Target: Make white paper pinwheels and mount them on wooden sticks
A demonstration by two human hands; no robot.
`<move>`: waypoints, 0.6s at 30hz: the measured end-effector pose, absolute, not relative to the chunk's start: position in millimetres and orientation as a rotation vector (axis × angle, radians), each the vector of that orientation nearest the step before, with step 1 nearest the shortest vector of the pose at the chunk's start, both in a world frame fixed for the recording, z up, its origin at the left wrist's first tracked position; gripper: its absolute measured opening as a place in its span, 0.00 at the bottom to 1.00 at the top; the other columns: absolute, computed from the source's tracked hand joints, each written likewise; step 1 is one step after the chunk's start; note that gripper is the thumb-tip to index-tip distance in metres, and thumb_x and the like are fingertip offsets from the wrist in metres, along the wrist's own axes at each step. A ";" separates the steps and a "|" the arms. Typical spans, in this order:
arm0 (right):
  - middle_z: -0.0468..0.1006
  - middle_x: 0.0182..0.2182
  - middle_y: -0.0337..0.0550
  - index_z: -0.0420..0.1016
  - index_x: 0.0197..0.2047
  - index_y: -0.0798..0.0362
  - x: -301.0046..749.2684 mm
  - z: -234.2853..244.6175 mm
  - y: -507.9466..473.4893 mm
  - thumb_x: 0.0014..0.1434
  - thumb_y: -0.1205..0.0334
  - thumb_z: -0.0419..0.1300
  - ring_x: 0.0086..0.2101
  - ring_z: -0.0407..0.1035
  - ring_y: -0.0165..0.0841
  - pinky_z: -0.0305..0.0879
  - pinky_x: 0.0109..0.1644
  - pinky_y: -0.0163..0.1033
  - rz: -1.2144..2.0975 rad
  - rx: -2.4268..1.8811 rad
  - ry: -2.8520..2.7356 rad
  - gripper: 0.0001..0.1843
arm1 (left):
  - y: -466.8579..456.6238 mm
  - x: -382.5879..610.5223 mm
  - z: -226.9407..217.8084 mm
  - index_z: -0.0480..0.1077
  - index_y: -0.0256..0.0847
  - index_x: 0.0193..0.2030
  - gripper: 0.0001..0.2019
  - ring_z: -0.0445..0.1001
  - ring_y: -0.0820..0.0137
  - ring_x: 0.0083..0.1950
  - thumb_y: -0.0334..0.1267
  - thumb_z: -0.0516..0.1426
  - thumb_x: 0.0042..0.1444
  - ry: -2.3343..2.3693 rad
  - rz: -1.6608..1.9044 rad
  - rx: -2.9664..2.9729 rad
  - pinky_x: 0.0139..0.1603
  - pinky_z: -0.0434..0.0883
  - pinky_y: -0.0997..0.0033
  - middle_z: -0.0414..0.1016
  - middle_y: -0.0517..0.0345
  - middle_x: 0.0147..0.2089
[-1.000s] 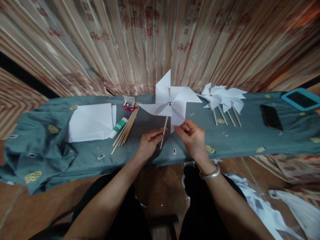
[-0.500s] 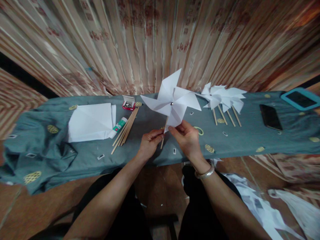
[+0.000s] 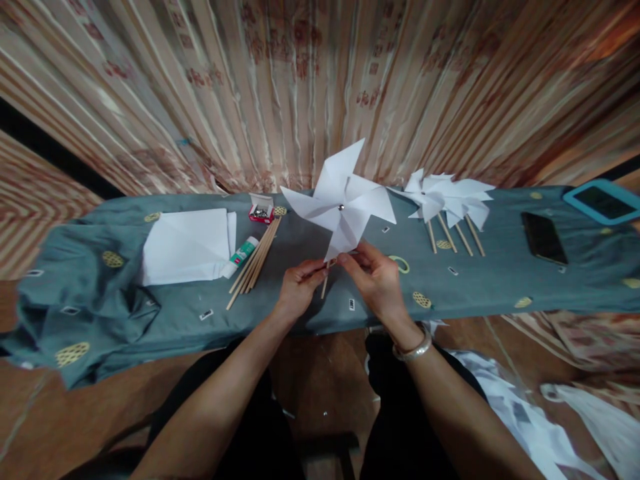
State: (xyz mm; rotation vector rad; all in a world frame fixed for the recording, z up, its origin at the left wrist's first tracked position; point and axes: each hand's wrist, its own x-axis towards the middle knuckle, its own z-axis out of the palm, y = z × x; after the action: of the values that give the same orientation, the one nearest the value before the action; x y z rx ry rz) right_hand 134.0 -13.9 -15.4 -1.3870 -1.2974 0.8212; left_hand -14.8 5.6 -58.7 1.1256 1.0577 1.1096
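A white paper pinwheel (image 3: 345, 193) on a thin wooden stick (image 3: 325, 288) is held upright over the table's middle, a silver pin head (image 3: 341, 207) at its centre. My left hand (image 3: 299, 288) pinches the stick just below the lowest blade. From the other side my right hand (image 3: 374, 279) closes thumb and fingers on the stick at that same spot; its exact contact is partly hidden. Behind and right lie several finished pinwheels (image 3: 450, 195), overlapping. Left of my hands are loose wooden sticks (image 3: 255, 263), a green-and-white glue stick (image 3: 241, 257) and an open red box of pins (image 3: 261, 210).
A stack of white paper (image 3: 186, 247) lies on the table's left side. A pale green ring (image 3: 401, 264) is beside my right hand. Farther right are a black phone (image 3: 544, 238) and a blue-framed tablet (image 3: 604, 202). Paper scraps (image 3: 525, 407) lie on the floor; a curtain (image 3: 310, 87) hangs behind.
The pinwheel's blades have turned slightly, the lowest one swinging left. Both hands stay at the stick, and the whole view has shifted a little.
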 end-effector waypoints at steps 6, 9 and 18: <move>0.80 0.22 0.37 0.79 0.35 0.51 163.9 -3.2 -21.3 0.58 0.50 0.62 0.24 0.72 0.32 0.68 0.34 0.38 0.592 -1.492 -1.319 0.13 | 2.7 -17.8 -61.0 0.82 0.41 0.38 0.12 0.76 0.66 0.40 0.40 0.65 0.46 1.055 1.105 1.104 0.46 0.70 0.66 0.82 0.55 0.37; 0.83 0.28 0.40 0.79 0.40 0.50 179.4 0.1 -21.4 0.58 0.53 0.62 0.30 0.76 0.35 0.70 0.40 0.41 0.417 -1.509 -1.303 0.12 | -0.7 -18.0 -62.9 0.82 0.40 0.37 0.12 0.75 0.67 0.39 0.41 0.66 0.45 1.044 1.087 1.107 0.44 0.70 0.67 0.82 0.55 0.37; 0.82 0.45 0.47 0.73 0.55 0.51 197.0 2.9 -12.2 0.60 0.57 0.60 0.44 0.74 0.41 0.69 0.54 0.51 0.020 -1.531 -1.438 0.20 | -11.2 -15.0 -66.3 0.82 0.42 0.37 0.12 0.73 0.70 0.35 0.42 0.66 0.45 1.045 1.034 1.173 0.38 0.69 0.71 0.80 0.57 0.34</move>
State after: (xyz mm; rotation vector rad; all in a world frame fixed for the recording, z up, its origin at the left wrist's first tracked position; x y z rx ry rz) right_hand 197.0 -12.2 2.9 -1.5306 -1.4378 0.0202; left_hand -15.0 -11.2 -66.3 1.1729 1.0447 1.0338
